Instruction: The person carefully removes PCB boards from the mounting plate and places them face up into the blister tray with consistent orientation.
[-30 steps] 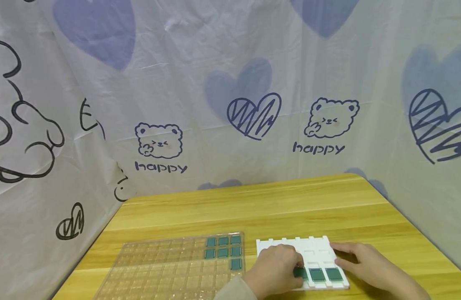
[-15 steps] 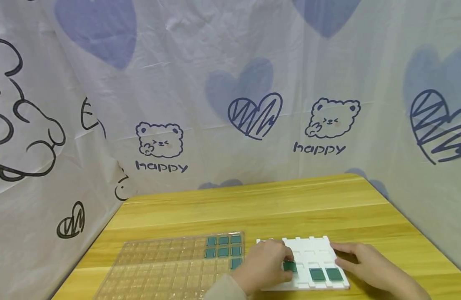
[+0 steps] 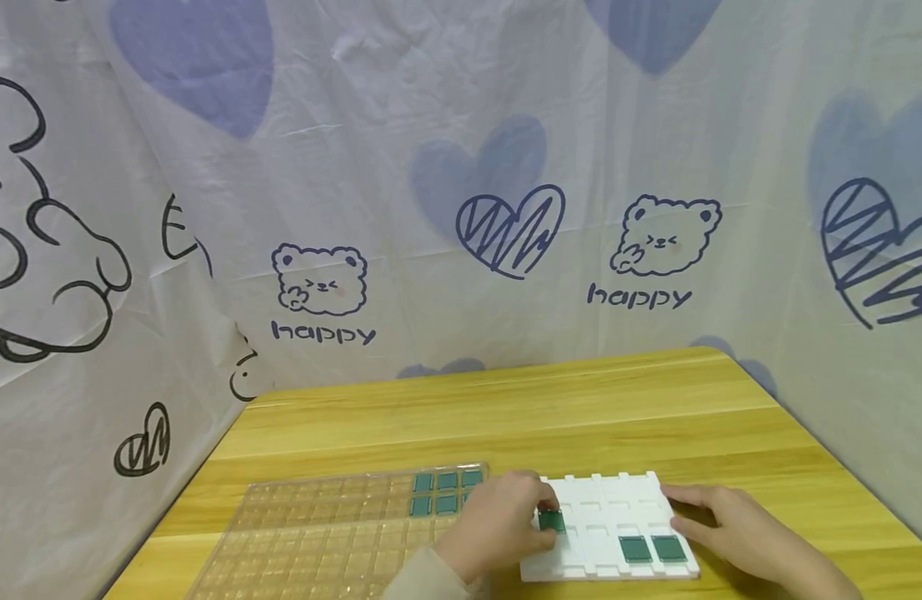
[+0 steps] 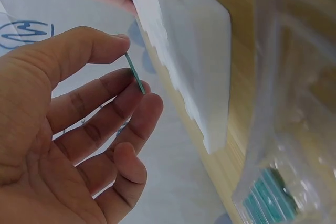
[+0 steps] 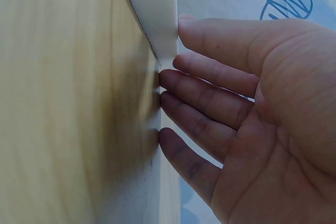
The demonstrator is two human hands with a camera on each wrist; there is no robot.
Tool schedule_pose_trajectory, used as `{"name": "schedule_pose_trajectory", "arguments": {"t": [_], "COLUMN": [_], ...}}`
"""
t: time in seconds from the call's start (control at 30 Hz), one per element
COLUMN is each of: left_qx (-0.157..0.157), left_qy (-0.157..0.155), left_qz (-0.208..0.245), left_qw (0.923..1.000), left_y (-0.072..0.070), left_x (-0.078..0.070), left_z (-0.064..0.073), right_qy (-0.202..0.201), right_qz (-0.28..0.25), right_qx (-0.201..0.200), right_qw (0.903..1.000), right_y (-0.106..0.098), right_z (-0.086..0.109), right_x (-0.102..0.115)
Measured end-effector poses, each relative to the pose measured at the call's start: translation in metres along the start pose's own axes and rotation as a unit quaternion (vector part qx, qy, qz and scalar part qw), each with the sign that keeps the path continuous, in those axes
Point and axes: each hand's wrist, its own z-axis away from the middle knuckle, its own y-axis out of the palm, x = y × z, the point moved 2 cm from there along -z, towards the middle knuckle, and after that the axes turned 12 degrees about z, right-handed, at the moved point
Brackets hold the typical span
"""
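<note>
My left hand (image 3: 494, 525) pinches a thin green square chip (image 3: 552, 522) over the left part of a white tray (image 3: 581, 554). In the left wrist view the chip (image 4: 135, 73) shows edge-on between thumb and fingertips, clear of the tray. My right hand (image 3: 739, 529) lies beside the tray's right end, thumb and fingertips right at its edge. The right wrist view shows those fingers (image 5: 205, 90) extended, the lower ones meeting the wooden table. Two green chips, a left one (image 3: 634, 549) and a right one (image 3: 668, 548), sit in the tray's near row at the right.
A clear plastic tray (image 3: 341, 508) with many pockets lies left of the white one. Several green chips (image 3: 447, 481) fill its far right corner, partly hidden by my left hand. The wooden table (image 3: 506, 408) backs onto a printed cloth (image 3: 431, 292) that also hangs along both sides.
My left hand has lifted a green chip out of the white tray's near row and carried it left, towards the clear tray. The right hand has stayed at the tray's end.
</note>
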Motion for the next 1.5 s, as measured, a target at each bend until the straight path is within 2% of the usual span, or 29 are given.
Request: {"name": "schedule_pose_trajectory", "arguments": {"t": [0.2, 0.4, 0.87, 1.2, 1.5], "left_qx": [-0.005, -0.015, -0.037, -0.074, -0.066], "left_qy": [-0.010, -0.006, -0.023, -0.014, -0.025], "left_qz": [0.004, 0.002, 0.038, 0.056, 0.084], "left_qw": [0.9999, 0.9999, 0.9983, 0.9956, 0.9940], "left_y": [-0.006, -0.010, -0.022, -0.029, -0.032], "left_x": [0.007, 0.011, 0.019, 0.038, 0.052], "left_z": [0.006, 0.009, 0.025, 0.036, 0.042], "right_qy": [-0.002, 0.002, 0.021, 0.011, 0.015], "right_qz": [-0.004, -0.004, -0.003, 0.000, 0.002], "right_qx": [0.003, 0.004, 0.018, 0.012, 0.012], "right_qw": [1.0000, 1.0000, 0.9996, 0.9999, 0.9998], "right_y": [0.000, 0.000, -0.002, 0.000, 0.000], "right_z": [0.000, 0.000, -0.001, -0.002, -0.002], "right_x": [0.000, 0.001, 0.002, 0.001, 0.003]}}
